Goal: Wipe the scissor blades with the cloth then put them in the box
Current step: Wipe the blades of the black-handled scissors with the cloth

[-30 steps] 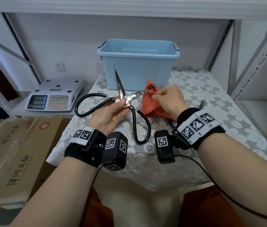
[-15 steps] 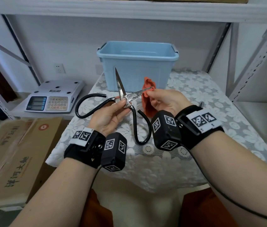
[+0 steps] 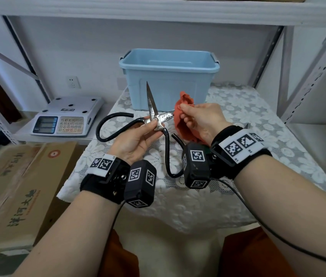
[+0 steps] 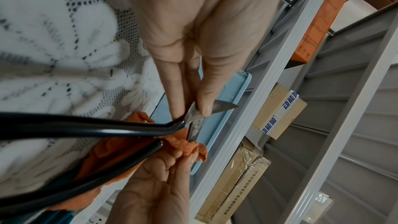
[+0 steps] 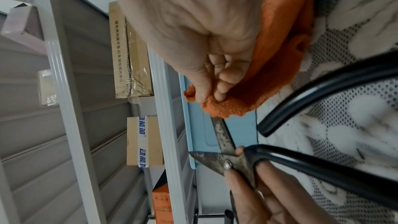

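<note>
Large scissors (image 3: 159, 120) with spotted steel blades and black loop handles are held above the lace-covered table (image 3: 258, 120), blades spread apart. My left hand (image 3: 136, 136) pinches them at the pivot (image 5: 228, 165) between thumb and fingers. One blade points up; the other points right into an orange cloth (image 3: 184, 108). My right hand (image 3: 200, 118) pinches that cloth (image 5: 224, 108) around the end of the right blade (image 5: 223, 135). The light blue box (image 3: 168, 76) stands open just behind the scissors. In the left wrist view the cloth (image 4: 183, 144) wraps the blade below my left thumb.
A white weighing scale (image 3: 68, 116) sits on a low shelf to the left. Cardboard boxes (image 3: 14, 186) lie on the floor at the left. Grey metal shelving uprights (image 3: 308, 76) stand to the right, and a shelf (image 3: 158, 9) runs overhead.
My right hand has rolled palm-inward and drawn the cloth up around the right blade's end, bunching it. The left hand and scissors have stayed nearly still.
</note>
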